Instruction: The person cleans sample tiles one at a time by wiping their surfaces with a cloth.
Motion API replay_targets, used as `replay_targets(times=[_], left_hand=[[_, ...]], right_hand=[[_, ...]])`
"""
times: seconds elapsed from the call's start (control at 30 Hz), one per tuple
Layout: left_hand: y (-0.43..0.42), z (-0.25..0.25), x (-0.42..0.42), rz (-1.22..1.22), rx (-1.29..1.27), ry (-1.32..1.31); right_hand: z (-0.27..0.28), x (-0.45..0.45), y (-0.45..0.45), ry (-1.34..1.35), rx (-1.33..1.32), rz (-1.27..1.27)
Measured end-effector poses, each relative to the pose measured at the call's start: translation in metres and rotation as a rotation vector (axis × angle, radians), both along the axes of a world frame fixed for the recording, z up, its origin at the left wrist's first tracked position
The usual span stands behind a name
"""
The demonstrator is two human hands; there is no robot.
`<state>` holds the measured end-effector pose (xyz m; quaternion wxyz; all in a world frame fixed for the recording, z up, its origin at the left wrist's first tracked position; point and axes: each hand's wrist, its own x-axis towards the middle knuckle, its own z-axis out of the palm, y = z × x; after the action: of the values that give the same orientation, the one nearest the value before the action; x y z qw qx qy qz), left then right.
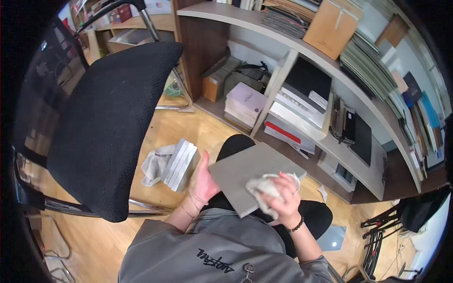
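We see the grey board (243, 165) above our crossed legs, between the left hand (204, 185) and the right hand (286, 198). The grip of the right hand is closed around a light cloth (266, 187), pressed upon the board near its right side. The left hand is at the opposite edge, with its thumb raised away; its fingers are partly hidden, so we cannot tell if this grip is holding or only supporting.

The board looks stiff and flat, and we judge it moderately heavy for its width. Its surface seems smooth and could be a little slippery. Probably the corners are the weak places, easy to dent. For good balance, we would take it by two opposite edges, with the fingers below and the thumbs above.

On the floor (106, 240), a small stack of books (180, 166) leans beside another cloth (157, 166), near the black chair (111, 108).
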<state>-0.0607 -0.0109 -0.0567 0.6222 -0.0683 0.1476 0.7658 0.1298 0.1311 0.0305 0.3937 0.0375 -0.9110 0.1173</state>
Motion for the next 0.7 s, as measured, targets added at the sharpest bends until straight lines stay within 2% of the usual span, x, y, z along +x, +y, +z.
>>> replay_targets(times=[0.17,0.3,0.4,0.53,0.57,0.67,0.7], left_hand=[[-0.027,-0.054,0.016,0.129,0.038,-0.180],[-0.031,-0.060,0.017,0.205,0.116,-0.077],[-0.025,-0.084,0.015,0.280,0.161,0.000],[-0.024,-0.095,0.014,0.218,0.146,0.046],[-0.022,-0.085,0.015,0.215,0.137,0.042],[-0.016,-0.055,0.024,0.247,0.230,-0.219],[-0.016,-0.057,0.024,0.246,0.225,-0.221]], right_hand=[[-0.046,0.015,0.010,-0.077,0.059,0.204],[-0.093,0.003,0.032,-0.148,0.069,0.184],[-0.118,-0.004,0.038,-0.204,0.014,0.035],[-0.124,0.000,0.043,-0.326,0.041,0.015],[-0.124,0.003,0.046,-0.330,0.032,0.013],[-0.119,0.010,0.060,-0.379,-0.162,-0.304],[-0.116,0.006,0.061,-0.383,-0.166,-0.305]])
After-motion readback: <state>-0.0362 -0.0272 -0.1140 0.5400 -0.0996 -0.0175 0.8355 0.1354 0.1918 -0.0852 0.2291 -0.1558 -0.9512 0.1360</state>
